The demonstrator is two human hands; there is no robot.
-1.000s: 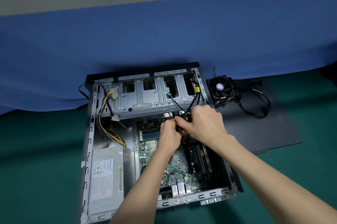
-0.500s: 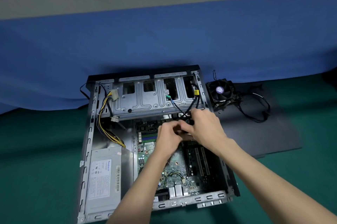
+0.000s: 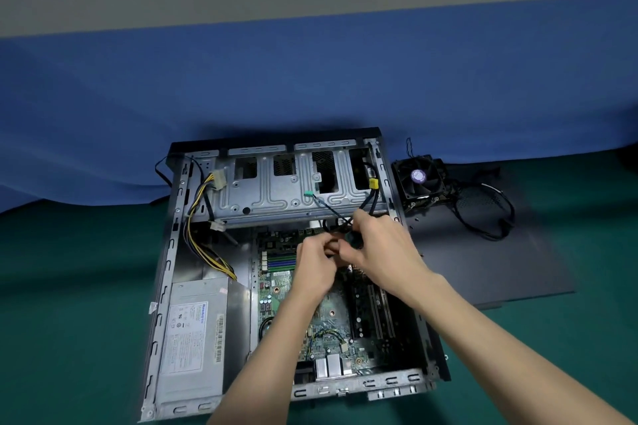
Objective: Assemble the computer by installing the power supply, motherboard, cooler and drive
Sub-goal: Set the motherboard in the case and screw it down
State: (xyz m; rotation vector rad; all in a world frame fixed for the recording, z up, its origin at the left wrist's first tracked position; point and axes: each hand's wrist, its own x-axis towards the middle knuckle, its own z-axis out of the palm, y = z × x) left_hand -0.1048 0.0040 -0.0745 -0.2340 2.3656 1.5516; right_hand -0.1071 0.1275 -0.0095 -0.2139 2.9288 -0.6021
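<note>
Cooler (image 3: pixel 423 180) sits right of case (image 3: pixel 165 272), on panel (image 3: pixel 500 269).

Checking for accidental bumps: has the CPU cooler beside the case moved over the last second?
No. The CPU cooler sits in the same spot off the far right corner of the computer case, on the black side panel.

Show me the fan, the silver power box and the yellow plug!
Fan (image 3: pixel 418 177): head view, on its purple hub sticker.
Silver power box (image 3: pixel 193 334): head view, on its white label.
Yellow plug (image 3: pixel 373 183): head view, on its yellow body.
</note>
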